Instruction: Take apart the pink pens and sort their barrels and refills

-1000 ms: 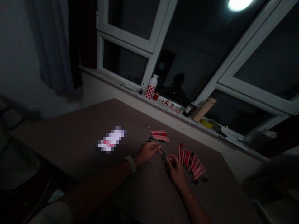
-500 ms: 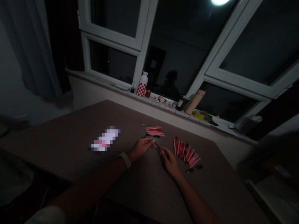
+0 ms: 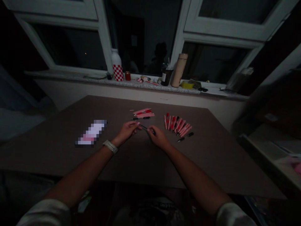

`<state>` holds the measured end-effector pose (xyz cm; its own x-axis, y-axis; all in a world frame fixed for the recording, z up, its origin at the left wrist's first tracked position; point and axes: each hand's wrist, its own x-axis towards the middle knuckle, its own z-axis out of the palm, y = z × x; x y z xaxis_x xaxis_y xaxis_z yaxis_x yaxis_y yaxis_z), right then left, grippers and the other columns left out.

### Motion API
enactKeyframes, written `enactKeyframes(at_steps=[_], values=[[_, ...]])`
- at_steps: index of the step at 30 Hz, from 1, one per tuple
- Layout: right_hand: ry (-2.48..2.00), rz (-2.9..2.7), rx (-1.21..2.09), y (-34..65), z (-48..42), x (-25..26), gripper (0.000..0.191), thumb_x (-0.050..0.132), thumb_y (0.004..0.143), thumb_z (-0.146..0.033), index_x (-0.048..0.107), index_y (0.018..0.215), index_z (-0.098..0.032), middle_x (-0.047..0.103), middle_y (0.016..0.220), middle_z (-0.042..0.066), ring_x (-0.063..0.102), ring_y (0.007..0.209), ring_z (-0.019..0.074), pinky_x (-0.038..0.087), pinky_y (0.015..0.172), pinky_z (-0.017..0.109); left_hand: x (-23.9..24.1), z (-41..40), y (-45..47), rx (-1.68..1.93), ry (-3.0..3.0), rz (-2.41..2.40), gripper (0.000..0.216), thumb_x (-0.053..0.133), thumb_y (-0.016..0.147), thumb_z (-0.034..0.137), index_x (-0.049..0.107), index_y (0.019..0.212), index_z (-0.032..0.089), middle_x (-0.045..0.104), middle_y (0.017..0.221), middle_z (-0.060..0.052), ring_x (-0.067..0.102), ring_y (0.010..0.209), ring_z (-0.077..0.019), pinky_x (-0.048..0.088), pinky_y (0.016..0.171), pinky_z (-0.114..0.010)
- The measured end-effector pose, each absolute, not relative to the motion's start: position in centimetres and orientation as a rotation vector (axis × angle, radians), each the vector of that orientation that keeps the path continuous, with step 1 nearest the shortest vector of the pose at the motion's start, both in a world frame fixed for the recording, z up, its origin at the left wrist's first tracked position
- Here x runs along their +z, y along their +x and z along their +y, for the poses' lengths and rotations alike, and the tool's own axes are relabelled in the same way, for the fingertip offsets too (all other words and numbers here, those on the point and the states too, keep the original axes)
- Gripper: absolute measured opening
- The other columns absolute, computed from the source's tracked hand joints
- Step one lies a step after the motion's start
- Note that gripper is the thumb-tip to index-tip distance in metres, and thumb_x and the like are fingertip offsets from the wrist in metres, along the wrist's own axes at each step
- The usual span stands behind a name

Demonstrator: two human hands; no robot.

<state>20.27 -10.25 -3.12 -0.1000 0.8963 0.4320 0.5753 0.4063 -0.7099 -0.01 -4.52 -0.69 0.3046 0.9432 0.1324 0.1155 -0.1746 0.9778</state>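
Between my hands a dark pen is held out over the table. My left hand, with a pale watch band at its wrist, pinches the pen's left end. The fingers of my right hand are closed round its other end. Just beyond them lies a stack of pink and red pens, with a black pen along its near side. To the right, several pink, red and black pens are fanned out. A dark pen and a black cap lie nearest me there.
On the brown table a blurred-out phone-like thing lies at the left. Along the windowsill stand a red-checked white bottle, a small red jar, a dark cup, a tan flask and a yellow roll.
My view has turned and levelled, so the table and window look straighter. Both hands still hold the dark pen between them, and the pens on the table lie as before.
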Motion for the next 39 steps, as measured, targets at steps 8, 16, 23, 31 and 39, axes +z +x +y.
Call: enactKeyframes(at_steps=[8,16,23,31,39], values=[[-1.324,-1.768,0.448,20.3,-10.1,-2.9,0.025,0.049,0.095,-0.040,0.066,0.099,-0.021,0.068,0.085,0.002,0.060,0.076,0.0173,0.041,0.068,0.025,-0.6,-4.6,0.2,1.057,1.558,0.964,0.040,0.070,0.078,0.051,0.073,0.094,0.015,0.075,0.085,-0.010,0.048,0.051,-0.0092,0.035,0.045,-0.020],[-1.280,-1.776,0.457,20.2,-9.9,-3.3,0.027,0.049,0.095,-0.041,0.066,0.098,-0.021,0.066,0.080,0.001,0.058,0.070,0.0164,0.040,0.067,0.025,-0.7,-4.5,0.1,1.028,1.556,0.942,0.044,0.070,0.078,0.052,0.073,0.097,0.012,0.074,0.086,-0.012,0.049,0.052,-0.0091,0.035,0.045,-0.020],[-1.251,-1.796,0.437,20.0,-10.0,-3.3,0.021,0.053,0.094,-0.038,0.064,0.100,-0.021,0.068,0.087,0.002,0.060,0.077,0.0179,0.039,0.068,0.025,-0.4,-4.9,0.2,0.937,1.679,0.979,0.042,0.067,0.080,0.054,0.073,0.089,0.013,0.075,0.086,-0.010,0.050,0.053,-0.0093,0.034,0.046,-0.020],[-1.202,-1.713,0.483,20.3,-9.7,-3.6,0.023,0.045,0.097,-0.038,0.060,0.102,-0.020,0.065,0.078,0.000,0.059,0.071,0.0166,0.040,0.067,0.025,-0.7,-4.6,0.2,0.978,1.601,0.970,0.048,0.072,0.073,0.059,0.067,0.086,0.013,0.073,0.075,-0.009,0.051,0.051,-0.0100,0.037,0.049,-0.021],[-1.218,-1.775,0.457,20.0,-10.2,-3.3,0.022,0.049,0.096,-0.038,0.063,0.099,-0.021,0.068,0.082,0.001,0.062,0.076,0.0179,0.041,0.068,0.026,-0.9,-3.9,-0.2,1.177,1.472,0.970,0.051,0.074,0.068,0.061,0.063,0.085,0.014,0.066,0.073,-0.003,0.049,0.050,-0.0075,0.040,0.050,-0.022]])
